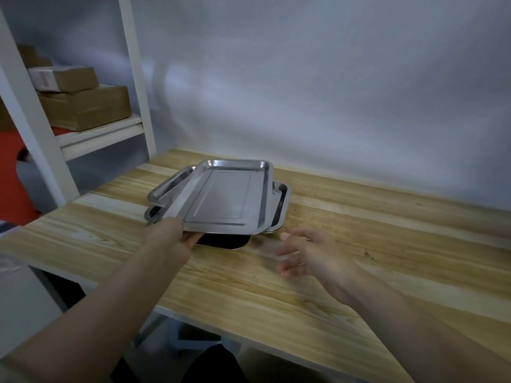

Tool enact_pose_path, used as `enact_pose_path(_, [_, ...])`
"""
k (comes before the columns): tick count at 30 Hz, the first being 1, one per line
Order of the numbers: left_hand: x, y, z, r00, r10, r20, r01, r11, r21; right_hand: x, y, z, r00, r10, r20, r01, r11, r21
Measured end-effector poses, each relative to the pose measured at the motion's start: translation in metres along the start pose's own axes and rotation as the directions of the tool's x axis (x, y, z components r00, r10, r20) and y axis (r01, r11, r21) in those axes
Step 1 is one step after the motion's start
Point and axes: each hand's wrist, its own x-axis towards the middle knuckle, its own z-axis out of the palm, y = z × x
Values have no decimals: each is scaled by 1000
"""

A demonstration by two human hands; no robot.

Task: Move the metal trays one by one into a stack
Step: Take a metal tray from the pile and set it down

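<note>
A shiny rectangular metal tray (229, 197) is tilted above the table, its near left corner pinched by my left hand (168, 239). Under it lies an uneven pile of more metal trays: one pokes out at the left (168, 186), another at the right (282, 203), and a dark one shows under the near edge (224, 241). My right hand (307, 252) hovers with fingers spread just right of the pile's near corner, blurred, and holds nothing.
The trays rest on a wooden table (359, 244) against a pale wall. At the left stands a white shelf frame (138, 78) with cardboard boxes (83, 106) on its shelf. A red object (11, 175) lies behind the frame.
</note>
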Motion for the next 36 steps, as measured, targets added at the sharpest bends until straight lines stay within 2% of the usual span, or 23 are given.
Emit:
enact_pose_path(7, [-28, -12, 17, 996, -16, 91, 15, 1000, 13, -3, -3, -16, 998, 33, -53, -20, 975, 219])
enact_pose_path(12, [-48, -35, 45, 973, -87, 213, 66, 992, 104, -16, -7, -44, 988, -47, -148, 90, 950, 298])
enact_pose_path(17, [-68, -66, 77, 949, -142, 281, 94, 979, 179, -29, 2, -88, 938, -3, -346, 109, 952, 287])
enact_pose_path(21, [-95, -97, 100, 916, -195, 351, 110, 963, 247, -44, 17, -130, 881, 25, -473, 69, 981, 181])
enact_pose_path(25, [-110, -122, 108, 865, -299, 404, 121, 904, 411, -60, 31, -159, 832, 69, -551, 15, 989, 148])
enact_pose_path(29, [-105, -140, 108, 874, -288, 392, -24, 780, 626, -64, 53, -179, 754, 130, -644, -61, 990, 128])
enact_pose_path(32, [-107, -145, 105, 877, -205, 435, -192, 681, 706, -63, 66, -185, 711, 144, -688, -74, 989, 130])
enact_pose_path(35, [-117, -148, 105, 800, -76, 595, -465, 547, 696, -65, 72, -184, 740, 186, -646, -48, 973, 225])
enact_pose_path(36, [-119, -151, 105, 754, -25, 656, -576, 455, 679, -66, 71, -183, 768, 190, -611, -36, 966, 256])
